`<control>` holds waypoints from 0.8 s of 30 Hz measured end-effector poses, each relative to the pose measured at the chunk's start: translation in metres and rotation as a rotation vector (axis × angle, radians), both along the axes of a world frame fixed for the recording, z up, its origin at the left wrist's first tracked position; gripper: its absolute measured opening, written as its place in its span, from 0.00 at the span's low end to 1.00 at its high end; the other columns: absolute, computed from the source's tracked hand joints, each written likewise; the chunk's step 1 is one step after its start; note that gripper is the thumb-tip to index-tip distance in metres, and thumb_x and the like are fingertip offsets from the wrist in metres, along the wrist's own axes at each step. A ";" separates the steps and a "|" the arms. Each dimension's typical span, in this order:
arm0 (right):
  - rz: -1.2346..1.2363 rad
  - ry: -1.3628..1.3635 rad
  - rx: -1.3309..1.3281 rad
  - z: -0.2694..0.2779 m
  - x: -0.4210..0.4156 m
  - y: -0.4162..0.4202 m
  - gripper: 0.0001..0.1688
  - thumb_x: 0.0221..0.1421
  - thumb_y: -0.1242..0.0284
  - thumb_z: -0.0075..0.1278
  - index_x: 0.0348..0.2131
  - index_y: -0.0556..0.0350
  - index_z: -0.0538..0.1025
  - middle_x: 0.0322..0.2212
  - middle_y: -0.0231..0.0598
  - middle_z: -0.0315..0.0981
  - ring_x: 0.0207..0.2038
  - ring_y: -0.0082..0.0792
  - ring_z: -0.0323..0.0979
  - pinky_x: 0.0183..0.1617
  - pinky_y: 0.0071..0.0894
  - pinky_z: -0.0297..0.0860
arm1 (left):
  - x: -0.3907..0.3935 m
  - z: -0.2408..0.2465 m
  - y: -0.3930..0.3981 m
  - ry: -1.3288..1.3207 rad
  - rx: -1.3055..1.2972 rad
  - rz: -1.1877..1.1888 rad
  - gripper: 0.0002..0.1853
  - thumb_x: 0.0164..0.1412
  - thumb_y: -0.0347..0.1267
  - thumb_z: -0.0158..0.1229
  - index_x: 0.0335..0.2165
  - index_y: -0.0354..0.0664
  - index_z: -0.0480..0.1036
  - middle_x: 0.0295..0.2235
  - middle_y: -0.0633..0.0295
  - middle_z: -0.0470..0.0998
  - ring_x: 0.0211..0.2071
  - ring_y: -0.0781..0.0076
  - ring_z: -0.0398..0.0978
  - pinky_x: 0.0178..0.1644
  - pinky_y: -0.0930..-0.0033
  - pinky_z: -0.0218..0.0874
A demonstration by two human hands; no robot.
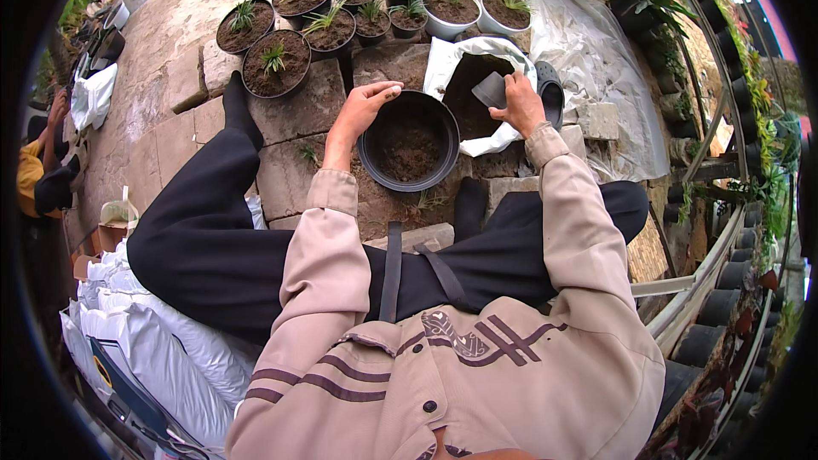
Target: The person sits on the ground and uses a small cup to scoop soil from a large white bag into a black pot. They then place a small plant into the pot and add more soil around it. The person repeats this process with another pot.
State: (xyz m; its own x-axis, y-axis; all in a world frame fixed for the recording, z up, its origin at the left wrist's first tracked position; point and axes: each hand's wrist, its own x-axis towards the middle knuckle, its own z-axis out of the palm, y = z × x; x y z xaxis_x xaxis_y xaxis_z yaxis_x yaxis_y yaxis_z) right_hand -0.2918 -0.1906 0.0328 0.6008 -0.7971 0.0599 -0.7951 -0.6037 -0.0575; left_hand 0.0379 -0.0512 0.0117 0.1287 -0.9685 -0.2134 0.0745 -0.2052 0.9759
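A round black plastic pot (409, 182) with some brown soil (412, 150) in its bottom stands on the paving before me. My left hand (361, 112) is at the pot's upper left rim, thumb and fingers close together; whether they grip the rim cannot be told. To the right of the pot, an opened white plastic sack (441, 64) holds dark soil (470, 73). Over the mouth of this sack, my right hand (524, 102) grips a small grey plastic cup-like container (490, 89), tilted. What the container holds is hidden.
Several black pots (277, 64) and two white pots (452, 9) with small green plants stand beyond. A black clog (549, 92) lies beside the soil sack, near clear plastic sheeting (575, 32). White sacks (153, 326) lie at lower left; another person (48, 166) is at far left.
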 end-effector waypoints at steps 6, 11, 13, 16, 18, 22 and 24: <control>-0.061 0.057 0.196 -0.065 -0.004 0.022 0.40 0.34 0.56 0.72 0.34 0.76 0.75 0.36 0.61 0.71 0.41 0.58 0.75 0.49 0.46 0.75 | -0.001 -0.004 -0.002 0.020 0.005 -0.010 0.18 0.65 0.38 0.63 0.49 0.40 0.81 0.47 0.62 0.83 0.51 0.75 0.76 0.60 0.71 0.62; -0.078 -0.034 0.310 -0.065 0.004 0.032 0.41 0.34 0.51 0.74 0.32 0.73 0.78 0.31 0.55 0.77 0.36 0.53 0.77 0.43 0.44 0.74 | 0.003 -0.003 0.001 0.016 0.032 -0.021 0.19 0.66 0.40 0.63 0.50 0.42 0.81 0.48 0.63 0.82 0.53 0.74 0.75 0.61 0.70 0.60; -0.105 -0.136 0.398 -0.064 -0.003 0.024 0.41 0.35 0.50 0.74 0.32 0.74 0.79 0.29 0.51 0.79 0.33 0.47 0.78 0.40 0.40 0.74 | 0.000 -0.001 0.000 -0.001 0.016 -0.022 0.18 0.66 0.38 0.63 0.50 0.40 0.81 0.47 0.62 0.83 0.51 0.76 0.76 0.60 0.72 0.62; -0.235 -0.356 0.532 -0.069 -0.022 0.014 0.41 0.39 0.50 0.74 0.36 0.74 0.81 0.29 0.45 0.80 0.33 0.32 0.78 0.39 0.33 0.73 | -0.004 0.002 -0.003 0.004 0.011 -0.024 0.19 0.66 0.38 0.63 0.50 0.39 0.81 0.47 0.62 0.83 0.50 0.76 0.76 0.60 0.72 0.62; -0.320 -0.387 0.491 -0.065 -0.027 0.009 0.43 0.40 0.50 0.74 0.41 0.73 0.80 0.33 0.46 0.81 0.37 0.35 0.79 0.44 0.34 0.74 | -0.003 0.000 -0.003 0.011 0.009 -0.021 0.19 0.65 0.39 0.63 0.50 0.39 0.80 0.47 0.62 0.83 0.51 0.76 0.76 0.60 0.72 0.62; -0.338 -0.407 0.368 -0.051 -0.023 0.013 0.45 0.40 0.50 0.74 0.45 0.71 0.78 0.39 0.50 0.80 0.42 0.38 0.79 0.49 0.34 0.74 | 0.001 -0.006 -0.001 0.015 -0.001 -0.016 0.20 0.65 0.39 0.64 0.50 0.40 0.81 0.47 0.62 0.83 0.51 0.76 0.76 0.60 0.71 0.61; -0.340 -0.415 0.356 -0.046 -0.024 0.014 0.46 0.39 0.50 0.74 0.46 0.71 0.78 0.40 0.50 0.80 0.42 0.38 0.79 0.49 0.35 0.74 | 0.001 -0.007 -0.002 0.019 0.002 -0.016 0.20 0.65 0.39 0.64 0.50 0.39 0.81 0.47 0.62 0.83 0.51 0.76 0.76 0.60 0.71 0.61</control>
State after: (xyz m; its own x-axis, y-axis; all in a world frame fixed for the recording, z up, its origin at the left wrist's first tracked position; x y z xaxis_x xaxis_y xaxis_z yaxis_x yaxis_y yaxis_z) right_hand -0.3160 -0.1765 -0.0134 0.2951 -0.9528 -0.0706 -0.8071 -0.2091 -0.5521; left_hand 0.0385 -0.0527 0.0050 0.1094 -0.9699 -0.2176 0.0898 -0.2084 0.9739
